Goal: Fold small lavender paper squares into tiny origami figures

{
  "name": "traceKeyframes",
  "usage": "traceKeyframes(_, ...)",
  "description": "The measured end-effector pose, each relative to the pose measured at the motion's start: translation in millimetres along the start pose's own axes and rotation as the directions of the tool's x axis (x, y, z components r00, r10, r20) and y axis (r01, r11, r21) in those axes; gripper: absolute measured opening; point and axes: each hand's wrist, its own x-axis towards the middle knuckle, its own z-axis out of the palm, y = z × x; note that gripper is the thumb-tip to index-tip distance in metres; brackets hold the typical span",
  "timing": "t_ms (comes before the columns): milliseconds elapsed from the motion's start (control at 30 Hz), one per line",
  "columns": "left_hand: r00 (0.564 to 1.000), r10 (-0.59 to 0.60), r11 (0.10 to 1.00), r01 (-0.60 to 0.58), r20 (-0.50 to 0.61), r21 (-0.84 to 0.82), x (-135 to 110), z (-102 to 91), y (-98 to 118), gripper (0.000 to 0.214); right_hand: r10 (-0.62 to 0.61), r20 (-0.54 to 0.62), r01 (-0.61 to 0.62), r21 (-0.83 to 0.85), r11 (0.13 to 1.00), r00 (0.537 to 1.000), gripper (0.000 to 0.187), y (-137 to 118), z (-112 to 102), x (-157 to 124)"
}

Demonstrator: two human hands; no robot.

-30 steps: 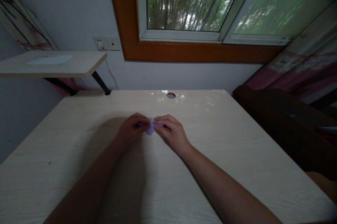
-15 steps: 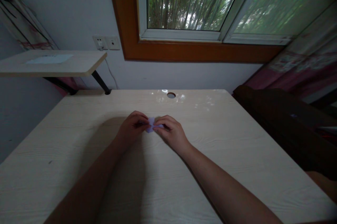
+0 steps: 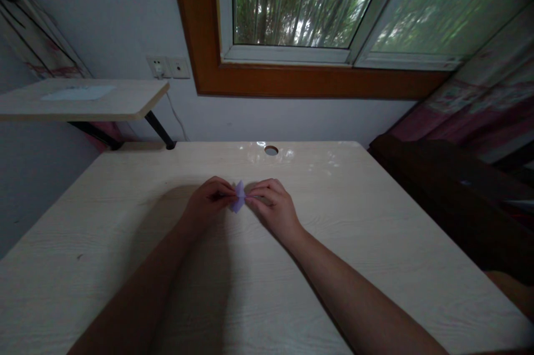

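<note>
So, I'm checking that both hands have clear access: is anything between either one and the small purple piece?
Nothing visible stands in the way. The left hand and right hand pinch the purple piece from opposite sides. The round hole in the desk lies beyond them, toward the window.

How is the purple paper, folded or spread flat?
Folded: the paper shows pointed flaps between the left hand and right hand, which pinch it.
</note>
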Motion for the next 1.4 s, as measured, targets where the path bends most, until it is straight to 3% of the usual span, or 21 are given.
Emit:
traceKeyframes(333, 0.998, -0.018, 0.999, 0.014, 0.068, 0.05, 0.0, 0.1, 3.6, 0.006, -0.068, 0.091, 0.074, -0.063, 0.995, 0.993, 0.007, -4.7, -1.2, 1.1)
traceKeyframes(1400, 0.985, 0.068, 0.94, -0.116, 0.158, 0.322, -3.4, 1.4, 4.1, 0.009, 0.006, 0.138, -0.002, -0.027, 1.0, 0.99, 0.01, -2.1, 0.3, -1.6)
